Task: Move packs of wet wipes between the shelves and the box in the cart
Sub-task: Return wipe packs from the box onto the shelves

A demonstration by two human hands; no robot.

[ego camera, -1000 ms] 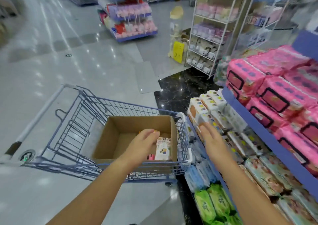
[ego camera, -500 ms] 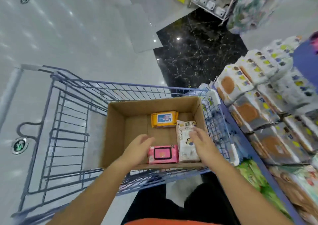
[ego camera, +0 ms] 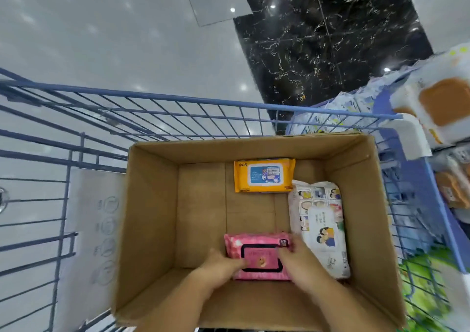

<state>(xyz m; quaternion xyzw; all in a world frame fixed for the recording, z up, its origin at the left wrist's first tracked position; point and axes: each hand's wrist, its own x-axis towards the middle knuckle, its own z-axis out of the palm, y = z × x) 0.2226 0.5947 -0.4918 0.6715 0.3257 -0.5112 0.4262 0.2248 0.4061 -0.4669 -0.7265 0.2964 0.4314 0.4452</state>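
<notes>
Inside the open brown corrugated cardboard box, which sits in the blue wire shopping cart, three soft film-wrapped packs of wet wipes lie flat. Both hands bracket the pink rectangular pack with a black-bordered lid label at the near wall: the left hand curls its grip against the left edge, the right hand closes over the right edge, so both appear to have hold of it. The step in hand is judged a two-handed pick-up; lifting clear of the box wall comes next. An orange pack with a blue label lies at the far wall, and a white comic-printed pack lies along the right wall, touching the pink one. Glossy shelf stock appears blurred at right.
</notes>
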